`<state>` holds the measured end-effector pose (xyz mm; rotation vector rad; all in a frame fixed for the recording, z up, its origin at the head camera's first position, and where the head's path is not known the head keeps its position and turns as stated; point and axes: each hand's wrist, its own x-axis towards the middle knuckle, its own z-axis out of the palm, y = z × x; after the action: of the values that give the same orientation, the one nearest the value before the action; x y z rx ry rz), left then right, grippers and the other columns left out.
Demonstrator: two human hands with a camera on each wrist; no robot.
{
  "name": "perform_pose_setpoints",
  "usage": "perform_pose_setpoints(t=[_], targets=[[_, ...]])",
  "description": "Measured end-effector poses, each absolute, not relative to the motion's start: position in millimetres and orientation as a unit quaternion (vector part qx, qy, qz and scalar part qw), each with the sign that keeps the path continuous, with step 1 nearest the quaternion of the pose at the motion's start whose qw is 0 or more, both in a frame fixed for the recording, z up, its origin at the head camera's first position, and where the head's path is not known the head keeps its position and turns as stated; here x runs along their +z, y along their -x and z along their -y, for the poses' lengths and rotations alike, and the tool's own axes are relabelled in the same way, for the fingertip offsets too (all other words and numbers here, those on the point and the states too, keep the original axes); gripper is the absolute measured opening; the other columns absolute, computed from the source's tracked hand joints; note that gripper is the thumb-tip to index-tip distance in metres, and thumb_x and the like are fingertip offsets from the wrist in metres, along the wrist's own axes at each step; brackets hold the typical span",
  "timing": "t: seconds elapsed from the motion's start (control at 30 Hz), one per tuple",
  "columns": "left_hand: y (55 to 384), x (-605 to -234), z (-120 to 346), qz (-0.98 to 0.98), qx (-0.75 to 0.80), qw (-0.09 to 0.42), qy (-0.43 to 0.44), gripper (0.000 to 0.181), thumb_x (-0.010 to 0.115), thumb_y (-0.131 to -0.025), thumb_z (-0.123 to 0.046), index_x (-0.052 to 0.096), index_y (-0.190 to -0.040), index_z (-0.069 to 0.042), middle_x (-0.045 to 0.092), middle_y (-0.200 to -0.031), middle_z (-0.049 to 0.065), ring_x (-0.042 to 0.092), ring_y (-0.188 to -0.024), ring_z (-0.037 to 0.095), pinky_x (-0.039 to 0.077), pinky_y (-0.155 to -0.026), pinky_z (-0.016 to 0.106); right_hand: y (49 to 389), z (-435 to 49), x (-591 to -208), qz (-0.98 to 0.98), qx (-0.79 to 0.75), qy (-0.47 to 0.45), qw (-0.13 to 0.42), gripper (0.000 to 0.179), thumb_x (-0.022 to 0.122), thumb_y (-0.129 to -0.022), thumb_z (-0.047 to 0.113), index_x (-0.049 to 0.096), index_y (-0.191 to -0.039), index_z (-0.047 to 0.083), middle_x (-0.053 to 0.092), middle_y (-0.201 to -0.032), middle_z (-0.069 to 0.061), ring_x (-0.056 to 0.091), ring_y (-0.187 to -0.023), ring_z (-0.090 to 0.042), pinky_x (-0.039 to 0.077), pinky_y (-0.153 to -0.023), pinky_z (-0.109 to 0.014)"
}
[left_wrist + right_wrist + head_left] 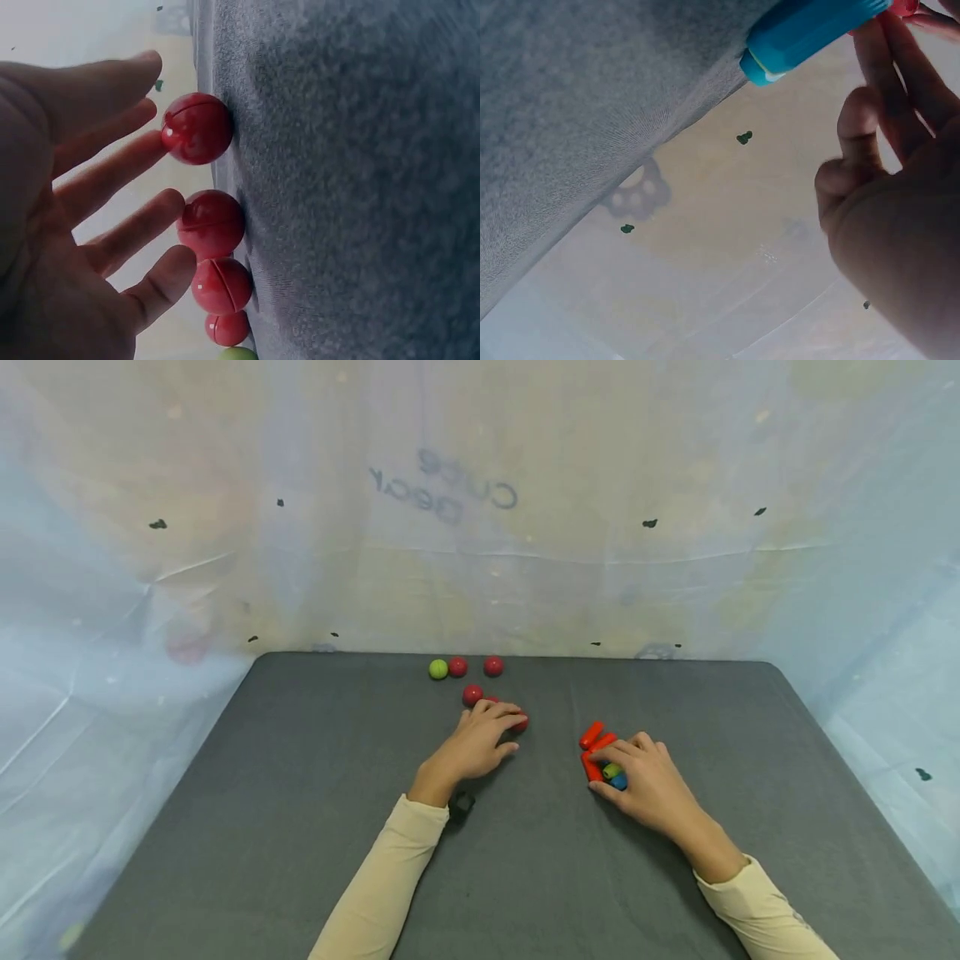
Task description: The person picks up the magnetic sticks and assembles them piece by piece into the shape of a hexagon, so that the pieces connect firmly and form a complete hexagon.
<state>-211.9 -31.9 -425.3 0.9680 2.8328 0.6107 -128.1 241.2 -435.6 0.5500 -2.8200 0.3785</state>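
Observation:
My left hand (480, 743) reaches over a row of glossy red balls with its fingers spread. In the left wrist view, fingertips meet the nearest red ball (199, 129) and overlap a second red ball (214, 223); another red ball (223, 286) sits beside them. My right hand (648, 781) arches over a cluster of small cylinders, thumb on the near side and fingertips over the red ones. Among them are a red cylinder (592, 734), a green cylinder (612, 771) and a blue cylinder (618, 782). In the right wrist view, the blue one has a narrower stepped end.
Toward the back edge of the grey table (337, 877) lie a yellow-green ball (438, 669), a red ball (457, 667) beside it and another red ball (493, 666). A black device (461, 807) is at the left wrist. Pale printed sheeting (525, 577) surrounds the table.

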Motion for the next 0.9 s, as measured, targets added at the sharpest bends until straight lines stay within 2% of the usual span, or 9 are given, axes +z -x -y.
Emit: perform_pose_setpoints(t=[0.3, 0.5, 0.73, 0.9], targets=[[213.2, -426.1, 33.1, -0.935, 0.171, 0.026, -0.308, 0.050, 0.066, -0.092, -0.024, 0.052, -0.139, -0.015, 0.046, -0.129, 0.003, 0.043, -0.118, 0.022, 0.039, -0.096, 0.043, 127.6, -241.1, -435.0, 0.961, 0.164, -0.201, 0.099, 0.037, 0.081, -0.077, 0.023, 0.070, -0.112, 0.020, 0.070, -0.106, 0.001, 0.044, -0.084, -0.014, 0.031, -0.072, -0.033], [213.9, -426.5, 35.7, -0.931, 0.187, 0.028, -0.311, 0.047, 0.066, -0.092, -0.021, 0.053, -0.136, -0.017, 0.048, -0.134, 0.001, 0.046, -0.122, 0.021, 0.042, -0.099, 0.045, 127.7, -241.3, -435.3, 0.958, 0.176, -0.211, 0.084, 0.038, 0.078, -0.078, 0.016, 0.069, -0.114, 0.020, 0.069, -0.101, 0.002, 0.040, -0.080, -0.012, 0.029, -0.071, -0.031], [213.5, -427.7, 36.1, -0.932, 0.187, 0.029, -0.309, 0.043, 0.067, -0.091, -0.017, 0.056, -0.133, -0.020, 0.053, -0.133, 0.001, 0.051, -0.122, 0.021, 0.043, -0.099, 0.047, 127.1, -240.2, -434.0, 0.960, 0.171, -0.210, 0.072, 0.040, 0.080, -0.078, 0.027, 0.069, -0.115, 0.020, 0.068, -0.094, 0.008, 0.039, -0.079, -0.010, 0.028, -0.070, -0.030], [212.4, -429.2, 36.2, -0.937, 0.166, 0.031, -0.305, 0.042, 0.068, -0.090, -0.019, 0.058, -0.131, -0.020, 0.058, -0.132, 0.000, 0.051, -0.123, 0.021, 0.042, -0.101, 0.048, 126.8, -240.2, -435.0, 0.961, 0.157, -0.214, 0.072, 0.039, 0.080, -0.078, 0.026, 0.070, -0.114, 0.019, 0.068, -0.095, 0.008, 0.038, -0.076, -0.010, 0.028, -0.070, -0.029]])
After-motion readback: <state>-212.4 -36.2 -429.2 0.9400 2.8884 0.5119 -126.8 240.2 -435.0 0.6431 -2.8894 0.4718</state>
